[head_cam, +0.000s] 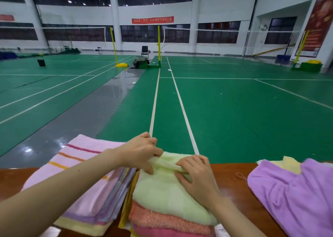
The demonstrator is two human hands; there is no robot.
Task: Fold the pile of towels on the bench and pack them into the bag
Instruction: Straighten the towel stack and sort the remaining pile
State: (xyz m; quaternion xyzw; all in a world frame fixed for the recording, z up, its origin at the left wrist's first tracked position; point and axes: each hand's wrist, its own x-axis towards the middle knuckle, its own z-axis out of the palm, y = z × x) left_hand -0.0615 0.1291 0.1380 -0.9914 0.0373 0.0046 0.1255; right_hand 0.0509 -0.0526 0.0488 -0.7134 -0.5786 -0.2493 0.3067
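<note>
The light green towel (162, 193) lies folded on top of a stack on the wooden bench (230, 181), straight in front of the person, over an orange towel (158, 217) and a deeper pink one (162, 232). Its long axis runs away from the person across the bench, the far end leaning slightly left. Near that far end a raised ridge of its cloth (169, 164) runs crosswise, from one hand to the other.

The left hand (142, 152) has its fingers curled down, pinching the left end of the ridge. The right hand (195, 173) nips the right end, seemingly between thumb and forefinger, with its other fingers spread on the cloth.

The step in hand looks like finishing this towel's fold: tidying or tucking the far edge. The next move likely calls for laying the ridge flat and square with the stack without dragging the layers beneath.

Just left, touching the stack, sits a pile headed by a pink striped towel (84, 155). Well to the right lies a loose purple towel (295, 191) over a pale yellow one (288, 164), both unfolded, so folding is not finished. No bag shows by the bench.
</note>
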